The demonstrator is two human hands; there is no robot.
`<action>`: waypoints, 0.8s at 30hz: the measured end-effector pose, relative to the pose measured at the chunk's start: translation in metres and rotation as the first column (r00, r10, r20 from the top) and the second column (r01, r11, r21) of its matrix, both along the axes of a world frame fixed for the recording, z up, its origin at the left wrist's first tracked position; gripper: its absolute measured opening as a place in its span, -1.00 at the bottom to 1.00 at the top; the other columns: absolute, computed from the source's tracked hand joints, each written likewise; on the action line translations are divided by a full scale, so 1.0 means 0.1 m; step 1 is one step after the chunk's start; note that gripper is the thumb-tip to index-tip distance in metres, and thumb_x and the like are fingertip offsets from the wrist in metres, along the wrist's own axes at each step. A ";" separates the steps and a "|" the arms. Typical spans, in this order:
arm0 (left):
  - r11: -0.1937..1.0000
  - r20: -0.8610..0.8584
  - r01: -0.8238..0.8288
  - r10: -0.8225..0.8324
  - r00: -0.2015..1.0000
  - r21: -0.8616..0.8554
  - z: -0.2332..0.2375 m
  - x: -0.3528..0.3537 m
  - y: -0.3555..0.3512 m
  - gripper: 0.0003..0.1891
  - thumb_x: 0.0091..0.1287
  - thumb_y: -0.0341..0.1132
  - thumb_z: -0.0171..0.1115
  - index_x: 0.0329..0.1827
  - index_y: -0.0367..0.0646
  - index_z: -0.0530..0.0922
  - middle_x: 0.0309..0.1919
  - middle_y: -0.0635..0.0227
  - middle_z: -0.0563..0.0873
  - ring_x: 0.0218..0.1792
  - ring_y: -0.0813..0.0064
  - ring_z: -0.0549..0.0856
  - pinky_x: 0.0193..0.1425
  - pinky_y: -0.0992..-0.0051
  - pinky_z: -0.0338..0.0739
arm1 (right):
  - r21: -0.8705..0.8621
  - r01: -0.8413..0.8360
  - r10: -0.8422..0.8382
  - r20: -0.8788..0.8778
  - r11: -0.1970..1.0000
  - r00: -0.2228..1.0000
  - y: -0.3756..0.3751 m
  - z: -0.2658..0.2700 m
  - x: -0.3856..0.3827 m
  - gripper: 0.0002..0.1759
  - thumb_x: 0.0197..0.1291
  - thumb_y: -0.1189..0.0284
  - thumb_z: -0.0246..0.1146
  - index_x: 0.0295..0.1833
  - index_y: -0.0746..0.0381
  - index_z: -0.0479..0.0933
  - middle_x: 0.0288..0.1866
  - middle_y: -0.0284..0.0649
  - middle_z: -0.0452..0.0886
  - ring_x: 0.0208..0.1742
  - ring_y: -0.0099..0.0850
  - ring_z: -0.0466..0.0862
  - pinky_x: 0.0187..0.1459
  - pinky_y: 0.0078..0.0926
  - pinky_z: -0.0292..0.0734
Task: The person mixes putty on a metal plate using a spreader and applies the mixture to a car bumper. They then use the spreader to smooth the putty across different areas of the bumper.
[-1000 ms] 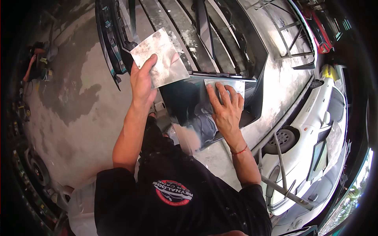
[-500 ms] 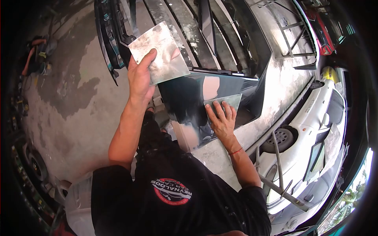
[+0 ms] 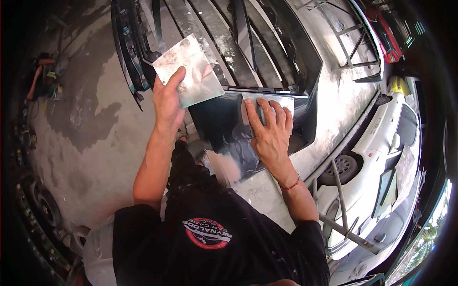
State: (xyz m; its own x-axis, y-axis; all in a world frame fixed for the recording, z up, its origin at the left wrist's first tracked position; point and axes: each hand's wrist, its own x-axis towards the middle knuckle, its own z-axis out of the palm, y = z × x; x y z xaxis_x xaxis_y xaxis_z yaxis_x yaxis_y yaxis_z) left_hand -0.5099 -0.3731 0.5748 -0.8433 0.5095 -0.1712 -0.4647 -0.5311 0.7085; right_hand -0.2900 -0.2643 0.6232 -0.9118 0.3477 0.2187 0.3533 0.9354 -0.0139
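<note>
My left hand (image 3: 168, 97) grips a thin square plate (image 3: 191, 71), thumb on top and the other fingers hidden beneath. The plate is pale and smudged, with a small pinkish smear of paste near its right side. My right hand (image 3: 272, 126) holds a flat, greyish spreader sheet (image 3: 248, 99) against a dark car bumper (image 3: 214, 119), fingers spread along it and thumb out of sight. Lower on the bumper is a beige filler patch (image 3: 226, 164) with blurred pale edges.
A white car (image 3: 372, 157) stands at the right, behind metal bars (image 3: 338, 190). Slatted dark frames (image 3: 243, 43) lie ahead. Another person (image 3: 40, 78) is at the far left on the stained concrete floor (image 3: 95, 157).
My right hand has moved forward with the spreader, which now covers the upper beige patch on the bumper. My left hand and its plate have shifted slightly down and left.
</note>
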 end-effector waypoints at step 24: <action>0.999 0.008 -0.014 0.015 1.000 -0.052 0.05 0.02 -0.01 -0.60 0.39 -0.46 0.25 0.26 -0.23 0.43 0.12 0.25 0.65 0.10 0.40 0.67 0.20 0.37 0.59 | -0.098 -0.011 0.016 0.050 0.995 0.999 -0.03 -0.03 0.65 -0.18 -0.26 0.60 0.35 0.31 0.05 0.54 0.29 -0.28 0.52 0.30 -0.18 0.46 0.35 -0.07 0.25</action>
